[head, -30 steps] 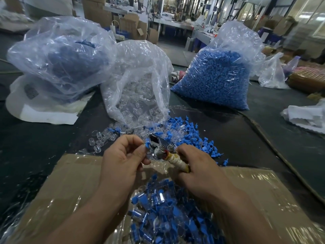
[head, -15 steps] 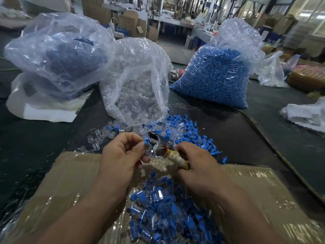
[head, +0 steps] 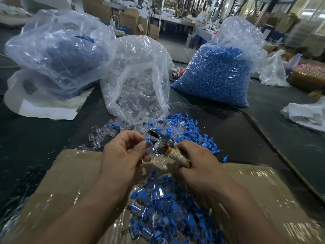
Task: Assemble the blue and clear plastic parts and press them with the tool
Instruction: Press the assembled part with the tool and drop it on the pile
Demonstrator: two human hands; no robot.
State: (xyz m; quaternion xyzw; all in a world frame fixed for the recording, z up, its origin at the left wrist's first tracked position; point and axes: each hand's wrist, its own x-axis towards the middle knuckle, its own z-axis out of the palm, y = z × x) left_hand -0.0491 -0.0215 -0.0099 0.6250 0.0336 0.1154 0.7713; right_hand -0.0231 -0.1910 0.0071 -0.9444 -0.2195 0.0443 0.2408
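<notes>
Left hand (head: 123, 155) pinches blue part (head: 148, 139) at tool (head: 159, 147) | right hand (head: 197, 164) grips tool handle (head: 179, 156)

Near: carton (head: 73, 173) holding assembled pieces (head: 163, 205).
Middle: loose parts (head: 190, 131) on bench (head: 246, 134).
Behind: left bag (head: 58, 50), middle bag (head: 139, 76), right bag (head: 216, 74).

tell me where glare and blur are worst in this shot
Head view: glare streaks the film over the cardboard box and the clear-parts bag; the wide lens stretches the corners; the far workshop is soft; the left hand pinching a blue part, the right hand and the tool are fairly sharp.
</notes>
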